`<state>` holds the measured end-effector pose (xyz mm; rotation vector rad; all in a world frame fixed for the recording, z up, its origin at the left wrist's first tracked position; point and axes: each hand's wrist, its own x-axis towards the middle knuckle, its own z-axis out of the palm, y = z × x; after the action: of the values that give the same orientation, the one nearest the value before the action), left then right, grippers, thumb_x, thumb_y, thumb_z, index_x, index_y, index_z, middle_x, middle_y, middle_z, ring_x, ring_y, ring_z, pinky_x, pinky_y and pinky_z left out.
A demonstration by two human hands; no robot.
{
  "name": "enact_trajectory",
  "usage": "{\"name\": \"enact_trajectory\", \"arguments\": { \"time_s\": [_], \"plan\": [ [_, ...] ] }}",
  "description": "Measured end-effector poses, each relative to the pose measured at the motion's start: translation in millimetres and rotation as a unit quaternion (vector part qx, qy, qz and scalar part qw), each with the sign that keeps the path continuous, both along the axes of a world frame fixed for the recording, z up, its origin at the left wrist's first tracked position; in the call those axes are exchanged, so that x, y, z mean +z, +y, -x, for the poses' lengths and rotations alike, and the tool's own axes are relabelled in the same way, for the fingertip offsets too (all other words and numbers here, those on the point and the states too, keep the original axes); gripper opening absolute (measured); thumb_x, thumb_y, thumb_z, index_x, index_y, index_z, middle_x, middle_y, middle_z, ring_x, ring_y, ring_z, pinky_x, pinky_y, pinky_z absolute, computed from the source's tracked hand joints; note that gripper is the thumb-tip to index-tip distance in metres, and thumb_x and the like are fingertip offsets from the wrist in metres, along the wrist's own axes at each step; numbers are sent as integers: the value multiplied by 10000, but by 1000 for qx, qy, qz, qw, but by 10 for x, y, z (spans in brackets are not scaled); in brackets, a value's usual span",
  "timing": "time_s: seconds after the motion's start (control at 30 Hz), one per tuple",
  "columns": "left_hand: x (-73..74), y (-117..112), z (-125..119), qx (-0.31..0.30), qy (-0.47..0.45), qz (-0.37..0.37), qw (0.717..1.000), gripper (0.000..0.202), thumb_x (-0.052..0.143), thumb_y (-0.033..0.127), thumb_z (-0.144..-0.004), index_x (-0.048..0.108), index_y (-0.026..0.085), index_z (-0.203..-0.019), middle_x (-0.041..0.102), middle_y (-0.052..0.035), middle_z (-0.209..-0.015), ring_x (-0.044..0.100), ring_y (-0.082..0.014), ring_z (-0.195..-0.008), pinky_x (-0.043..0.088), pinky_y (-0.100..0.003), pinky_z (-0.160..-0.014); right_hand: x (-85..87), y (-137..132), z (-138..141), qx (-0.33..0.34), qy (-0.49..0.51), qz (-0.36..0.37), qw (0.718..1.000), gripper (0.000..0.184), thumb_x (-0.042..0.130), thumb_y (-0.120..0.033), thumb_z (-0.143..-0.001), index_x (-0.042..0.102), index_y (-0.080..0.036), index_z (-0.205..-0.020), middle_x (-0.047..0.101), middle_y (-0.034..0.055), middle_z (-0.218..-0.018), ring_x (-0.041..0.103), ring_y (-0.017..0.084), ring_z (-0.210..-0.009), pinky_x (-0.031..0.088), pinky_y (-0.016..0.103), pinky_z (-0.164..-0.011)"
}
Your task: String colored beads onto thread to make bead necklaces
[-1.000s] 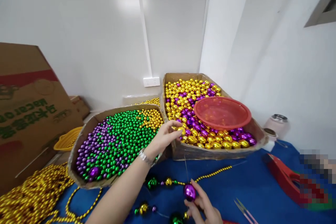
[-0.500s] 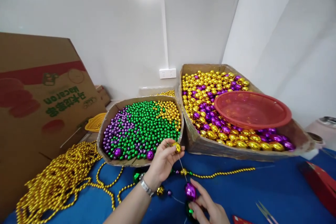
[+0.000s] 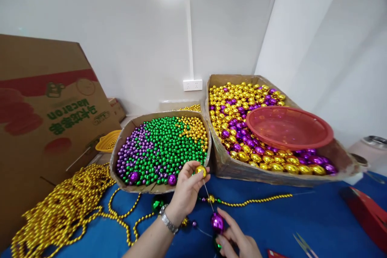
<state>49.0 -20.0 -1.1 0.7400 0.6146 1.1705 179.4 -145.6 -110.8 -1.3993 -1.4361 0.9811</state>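
Observation:
My left hand, with a metal watch on its wrist, pinches a shiny gold bead between thumb and fingers. A thin string runs down from that bead to a large purple bead. Thumb and fingers of my right hand close around the purple bead's right side and a green bead just below it, which is partly hidden. Behind my hands, a strand of small gold beads lies on the blue table. A big green bead rests left of my left wrist.
A cardboard box holds small green, purple and gold beads. Beside it, a larger box contains gold and purple beads under a red basin. Gold bead strands are heaped at left. Tweezers lie front right.
Both hands keep their hold on the beads, with almost no movement. The whole view has shifted slightly.

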Motion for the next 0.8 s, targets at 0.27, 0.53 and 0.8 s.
{"name": "enact_trajectory", "arguments": {
  "time_s": [0.27,0.53,0.8],
  "plan": [
    [-33,-27,-17,14,18,-31,999,252,709,186,-718,569,189,-927,619,-29,-938,599,-177,-939,477,-350,-865,50,-11,-1,5,12,5,1000,526,394,-495,-886,385,-261,-1356,667,-32,-678,619,118,-523,489,187,-564],
    [-50,-41,-20,18,25,-19,999,248,705,192,-726,567,190,-932,615,-31,-941,584,-197,-985,494,-356,-842,77,-37,5,9,-4,18,1000,575,347,-569,-886,376,-246,-1361,670,-28,-694,627,119,-554,489,185,-586],
    [-53,-73,-14,20,17,-10,1000,264,718,196,-715,569,186,-932,612,-40,-956,579,-210,-1002,498,-382,-851,136,-25,-51,41,8,45,998,612,375,-589,-875,361,-235,-1373,671,-16,-715,637,123,-566,493,186,-607]
  ]
}}
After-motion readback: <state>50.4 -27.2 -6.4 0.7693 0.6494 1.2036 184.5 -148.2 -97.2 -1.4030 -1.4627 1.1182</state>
